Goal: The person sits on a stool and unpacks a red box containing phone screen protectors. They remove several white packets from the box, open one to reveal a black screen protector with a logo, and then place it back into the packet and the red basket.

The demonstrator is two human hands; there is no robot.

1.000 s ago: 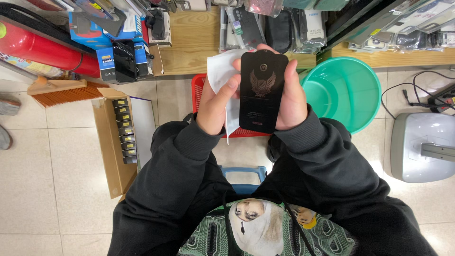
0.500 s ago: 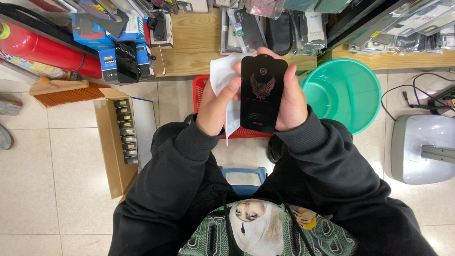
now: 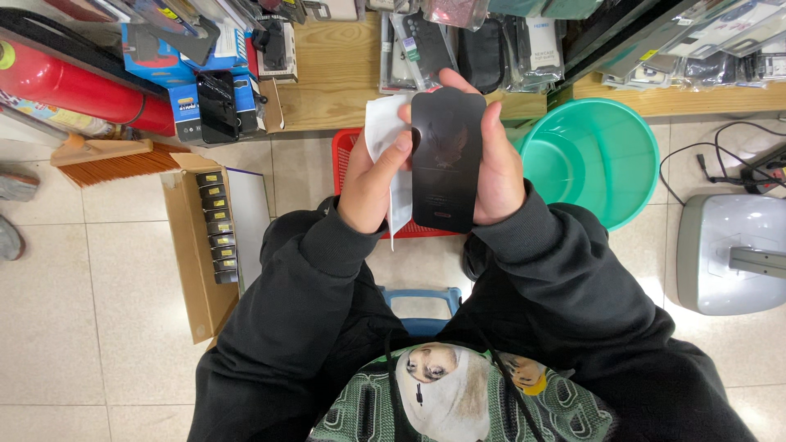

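Two hands hold one black phone case [image 3: 446, 160], upright in front of the person's chest; all places below are relative to that case. Far left: red cylinder [image 3: 78, 86] on the floor, a wooden-backed brush [image 3: 110, 160] below it, and an open cardboard box [image 3: 196, 245] with a row of small dark items. Up left: blue retail boxes [image 3: 201, 98] against the wooden shelf [image 3: 327, 74]. Left hand [image 3: 372, 184] sits at the case's left edge, thumb on its face, fingers closed around a white sheet [image 3: 385, 135] tucked behind the case. Case's long axis runs top to bottom, away from the body. Right hand [image 3: 499, 168] is clamped on the right edge, fingers wrapping behind, thumb forward. Both hands touch the case; neither looks nearer. Red basket [image 3: 344, 155] lies behind the case. Right: teal basin [image 3: 598, 160] on the floor; far right, a grey appliance [image 3: 729, 254] with cables.
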